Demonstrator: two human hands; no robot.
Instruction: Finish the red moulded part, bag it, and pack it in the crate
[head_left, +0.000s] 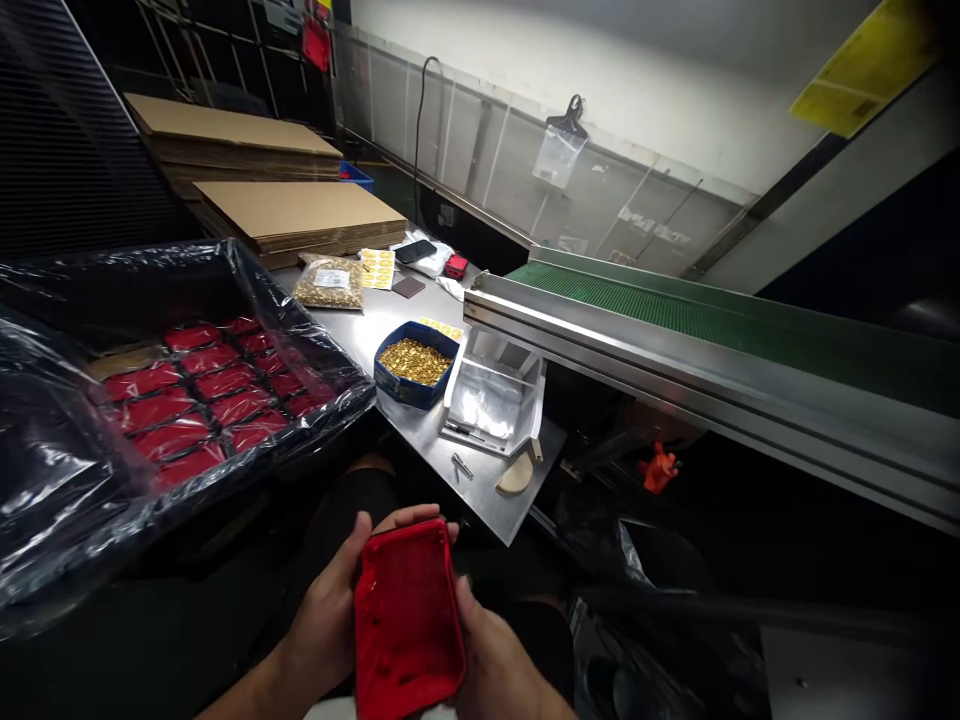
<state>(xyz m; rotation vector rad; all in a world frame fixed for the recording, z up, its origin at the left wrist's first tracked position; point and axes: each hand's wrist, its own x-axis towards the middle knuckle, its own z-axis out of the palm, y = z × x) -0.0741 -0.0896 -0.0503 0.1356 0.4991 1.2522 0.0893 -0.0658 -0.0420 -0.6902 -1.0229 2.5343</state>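
Both hands hold a red plastic case (405, 625) low in the head view, over my lap. My left hand (330, 620) grips its left edge, thumb up along the side and fingertips curled over the top. Against its right edge, my right hand (491, 670) wraps round with the thumb on the rim. The case's hollow side faces up. A blue tub of small brass parts (415, 363) stands on the steel table (420, 450) ahead, beside a clear plastic fixture (491, 400).
A black bin lined with plastic film (45, 480) at the left holds several rows of red cases (210, 390). A green conveyor belt (712, 320) runs along the right. Flat cardboard stacks (292, 215), a bag of brass parts (330, 282) and a phone (415, 251) lie further back.
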